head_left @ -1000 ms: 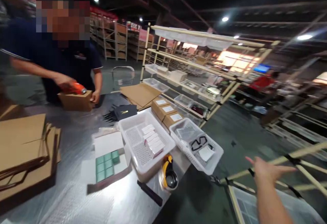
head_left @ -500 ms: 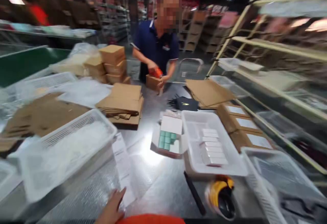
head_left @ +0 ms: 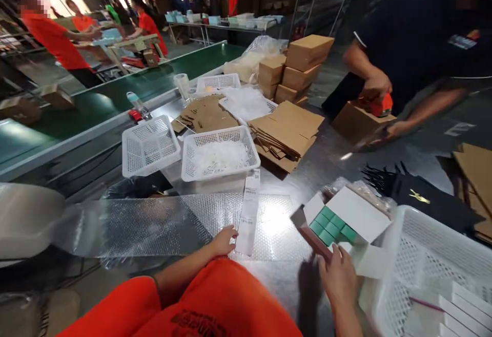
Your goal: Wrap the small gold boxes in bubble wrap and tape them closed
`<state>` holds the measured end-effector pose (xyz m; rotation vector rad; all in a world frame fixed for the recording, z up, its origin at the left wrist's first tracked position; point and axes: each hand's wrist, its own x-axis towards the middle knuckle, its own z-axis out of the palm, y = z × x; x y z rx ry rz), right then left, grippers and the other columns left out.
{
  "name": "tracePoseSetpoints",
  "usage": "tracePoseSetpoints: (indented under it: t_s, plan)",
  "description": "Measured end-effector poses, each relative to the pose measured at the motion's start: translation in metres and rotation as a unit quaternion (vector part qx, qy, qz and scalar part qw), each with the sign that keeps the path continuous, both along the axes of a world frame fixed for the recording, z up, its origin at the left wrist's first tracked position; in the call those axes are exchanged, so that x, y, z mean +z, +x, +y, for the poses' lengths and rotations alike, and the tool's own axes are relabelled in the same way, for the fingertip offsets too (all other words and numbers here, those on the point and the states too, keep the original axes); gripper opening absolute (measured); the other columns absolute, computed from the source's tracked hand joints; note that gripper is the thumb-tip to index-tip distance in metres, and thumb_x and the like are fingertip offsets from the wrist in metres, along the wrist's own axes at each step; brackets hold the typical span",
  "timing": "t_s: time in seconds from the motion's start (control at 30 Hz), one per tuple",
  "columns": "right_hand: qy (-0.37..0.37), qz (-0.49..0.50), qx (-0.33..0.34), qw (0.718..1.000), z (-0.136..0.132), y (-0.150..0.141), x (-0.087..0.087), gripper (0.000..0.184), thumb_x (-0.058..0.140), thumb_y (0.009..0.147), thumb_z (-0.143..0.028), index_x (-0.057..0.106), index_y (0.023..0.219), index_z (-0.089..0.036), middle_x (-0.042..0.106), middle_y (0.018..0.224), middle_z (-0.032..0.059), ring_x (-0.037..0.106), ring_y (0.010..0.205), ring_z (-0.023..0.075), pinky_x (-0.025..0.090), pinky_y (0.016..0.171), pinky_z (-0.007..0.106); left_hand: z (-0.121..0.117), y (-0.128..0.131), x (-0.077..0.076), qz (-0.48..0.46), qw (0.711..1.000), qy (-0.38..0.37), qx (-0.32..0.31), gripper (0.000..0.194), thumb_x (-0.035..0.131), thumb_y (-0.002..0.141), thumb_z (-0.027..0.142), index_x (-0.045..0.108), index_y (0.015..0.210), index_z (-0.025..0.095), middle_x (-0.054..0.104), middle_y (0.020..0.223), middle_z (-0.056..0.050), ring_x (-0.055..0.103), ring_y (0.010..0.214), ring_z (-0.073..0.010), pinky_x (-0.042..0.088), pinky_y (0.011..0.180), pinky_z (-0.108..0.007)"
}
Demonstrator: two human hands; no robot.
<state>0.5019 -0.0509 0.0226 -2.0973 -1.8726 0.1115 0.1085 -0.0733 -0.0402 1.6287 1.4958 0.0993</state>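
Note:
My left hand (head_left: 225,241) rests low in the middle, over clear bubble wrap (head_left: 154,224), at the left edge of a white strip of printed labels (head_left: 246,219). Its fingers are curled together; whether they pinch the strip, the wrap or nothing is hidden. On the right, my right hand (head_left: 339,275) grips the near wall of an open carton (head_left: 361,214) with white inner flaps. Rows of small green boxes (head_left: 326,224) fill part of it. This carton stands on the wrap's right end, against a white plastic basket (head_left: 400,260) holding slim white boxes (head_left: 461,306).
Opposite, a co-worker in a dark shirt holds a red tool against a brown box (head_left: 359,122). Flattened cardboard (head_left: 288,127), stacked boxes (head_left: 307,53) and a basket of white filler (head_left: 221,155) stand beyond my hands. A green conveyor (head_left: 172,68) runs along the left. Black pouches (head_left: 418,188) lie right.
The view has swung left and down, bringing the conveyor and bubble wrap into sight. My right hand has come into view on the open carton. My left hand stays by the label strip.

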Motion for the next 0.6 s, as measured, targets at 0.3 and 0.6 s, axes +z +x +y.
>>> tracePoseSetpoints:
  t_s: [0.3, 0.6]
  plan:
    - [-0.033, -0.04, -0.024, 0.998, -0.006, -0.019, -0.025, 0.06, 0.036, 0.089, -0.03, 0.044, 0.139, 0.002, 0.068, 0.107, 0.0255, 0.062, 0.105, 0.0361, 0.04, 0.102, 0.052, 0.001, -0.003, 0.01, 0.004, 0.997, 0.034, -0.063, 0.042, 0.054, 0.074, 0.012, 0.071, 0.112, 0.015, 0.074, 0.117, -0.007, 0.059, 0.124, -0.0256, 0.021, 0.126, -0.042]
    - [-0.02, -0.052, -0.045, 0.997, -0.016, -0.01, -0.034, 0.057, 0.036, 0.09, -0.029, 0.05, 0.135, 0.003, 0.069, 0.1, 0.0225, 0.062, 0.097, 0.0337, 0.04, 0.1, 0.049, 0.009, 0.005, 0.018, 0.053, 0.998, -0.009, -0.018, 0.033, 0.057, 0.075, 0.009, 0.072, 0.103, 0.018, 0.074, 0.106, -0.005, 0.057, 0.126, -0.0238, 0.028, 0.122, -0.037]
